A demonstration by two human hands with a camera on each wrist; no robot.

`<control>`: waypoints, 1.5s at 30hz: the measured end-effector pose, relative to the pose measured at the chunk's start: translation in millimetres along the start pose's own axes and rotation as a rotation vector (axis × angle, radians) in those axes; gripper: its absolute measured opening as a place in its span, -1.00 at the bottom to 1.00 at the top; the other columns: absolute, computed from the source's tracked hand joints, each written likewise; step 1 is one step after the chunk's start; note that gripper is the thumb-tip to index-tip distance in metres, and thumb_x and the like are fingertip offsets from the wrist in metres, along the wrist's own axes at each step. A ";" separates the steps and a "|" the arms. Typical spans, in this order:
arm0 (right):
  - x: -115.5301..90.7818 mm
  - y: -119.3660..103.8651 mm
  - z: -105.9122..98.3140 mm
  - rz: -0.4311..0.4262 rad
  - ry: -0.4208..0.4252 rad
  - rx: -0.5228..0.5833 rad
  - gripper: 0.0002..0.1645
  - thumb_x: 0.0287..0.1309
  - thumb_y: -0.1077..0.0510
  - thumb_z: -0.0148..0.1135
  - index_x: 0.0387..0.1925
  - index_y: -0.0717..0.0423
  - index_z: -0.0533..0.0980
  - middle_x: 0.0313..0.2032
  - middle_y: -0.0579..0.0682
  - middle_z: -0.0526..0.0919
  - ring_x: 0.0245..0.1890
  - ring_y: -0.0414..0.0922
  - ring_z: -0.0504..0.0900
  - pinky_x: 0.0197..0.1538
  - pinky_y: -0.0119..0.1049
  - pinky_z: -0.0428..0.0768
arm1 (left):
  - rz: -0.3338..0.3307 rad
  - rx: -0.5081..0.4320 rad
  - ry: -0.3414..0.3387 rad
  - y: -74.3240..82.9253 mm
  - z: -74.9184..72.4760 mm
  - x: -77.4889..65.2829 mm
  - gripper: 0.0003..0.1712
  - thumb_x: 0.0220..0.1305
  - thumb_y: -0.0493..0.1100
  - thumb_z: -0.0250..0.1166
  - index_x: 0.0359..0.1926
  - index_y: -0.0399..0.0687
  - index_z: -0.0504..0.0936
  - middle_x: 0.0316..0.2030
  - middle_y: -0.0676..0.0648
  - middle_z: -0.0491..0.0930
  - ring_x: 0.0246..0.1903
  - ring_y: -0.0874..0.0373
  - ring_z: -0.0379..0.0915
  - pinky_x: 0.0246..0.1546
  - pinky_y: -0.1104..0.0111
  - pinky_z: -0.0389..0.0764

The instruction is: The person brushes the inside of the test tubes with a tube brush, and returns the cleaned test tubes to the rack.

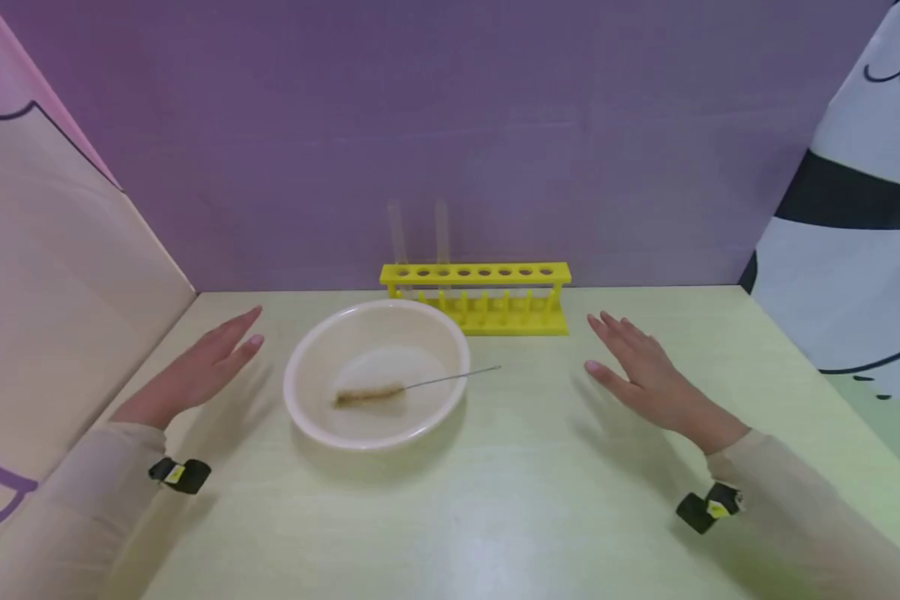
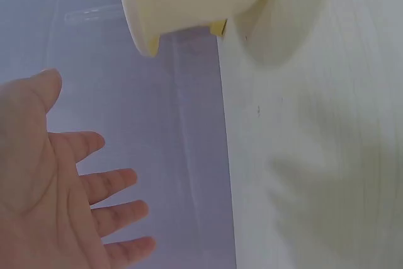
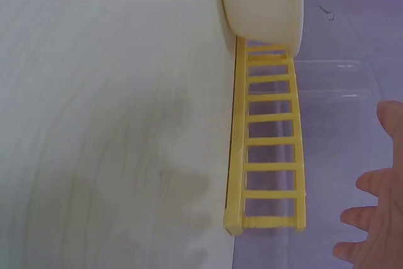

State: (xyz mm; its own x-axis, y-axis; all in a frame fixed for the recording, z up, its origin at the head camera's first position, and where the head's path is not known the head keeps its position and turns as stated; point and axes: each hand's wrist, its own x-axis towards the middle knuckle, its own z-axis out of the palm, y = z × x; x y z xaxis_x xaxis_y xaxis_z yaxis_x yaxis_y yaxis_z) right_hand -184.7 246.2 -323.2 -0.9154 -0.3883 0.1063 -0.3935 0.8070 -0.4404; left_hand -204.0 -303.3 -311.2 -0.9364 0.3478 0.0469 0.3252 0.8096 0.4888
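Observation:
In the head view a white basin (image 1: 375, 429) stands left of centre on the table. A test tube brush (image 1: 371, 395) lies in it, its wire handle leaning over the right rim. Behind the basin is a yellow test tube rack (image 1: 513, 317), with two clear test tubes (image 1: 442, 229) upright at its left end. My left hand (image 1: 202, 367) hovers left of the basin, fingers extended, holding nothing. To the right of the rack my right hand (image 1: 641, 375) is held over the table, fingers straight and apart from everything. The basin hides the rack's lower left part.
A pale wooden table (image 1: 495, 500) carries these things. A purple backdrop (image 1: 457, 125) rises behind its far edge. Printed panels border both sides, the right one (image 1: 870, 217) with a cartoon animal. Each wrist wears a small black camera (image 1: 183, 475).

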 end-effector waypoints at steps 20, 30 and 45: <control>6.7 -48.3 34.1 0.003 -0.135 0.368 -0.18 0.35 -0.18 -0.05 0.47 -0.05 -0.10 0.46 0.05 -0.10 0.45 0.11 -0.16 0.34 0.26 -0.07 | -0.049 -0.355 -0.062 35.2 20.0 -0.9 -0.27 0.50 0.12 -0.27 0.40 -0.38 -0.03 0.34 -0.40 0.09 0.30 -0.36 0.01 0.21 -0.23 0.10; 15.2 -66.1 48.2 0.062 -0.217 0.571 -0.21 0.32 -0.21 -0.02 0.46 -0.17 -0.06 0.45 -0.09 -0.03 0.43 0.05 -0.05 0.31 0.25 0.04 | -0.067 -0.398 -0.014 39.8 24.5 6.1 -0.37 0.51 -0.05 -0.21 0.35 -0.50 0.04 0.26 -0.46 0.21 0.18 -0.31 0.23 0.08 0.08 0.40; 41.6 -93.6 68.3 0.024 -0.168 0.717 -0.23 0.31 -0.04 0.09 0.38 0.25 0.11 0.29 0.19 0.32 0.24 0.10 0.37 0.19 -0.01 0.42 | -0.117 -0.515 0.025 34.1 25.8 12.3 -0.44 0.34 -0.27 0.02 0.27 -0.54 0.20 0.22 -0.44 0.29 0.12 -0.06 0.38 0.13 0.08 0.41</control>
State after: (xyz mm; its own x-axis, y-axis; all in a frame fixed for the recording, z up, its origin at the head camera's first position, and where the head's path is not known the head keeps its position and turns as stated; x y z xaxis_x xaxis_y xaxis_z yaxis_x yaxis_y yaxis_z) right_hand -180.1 124.1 -338.4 -0.8750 -0.4835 -0.0239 -0.1680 0.3498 -0.9216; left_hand -201.0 -259.1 -316.4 -0.9674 0.2526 -0.0165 0.1166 0.5026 0.8566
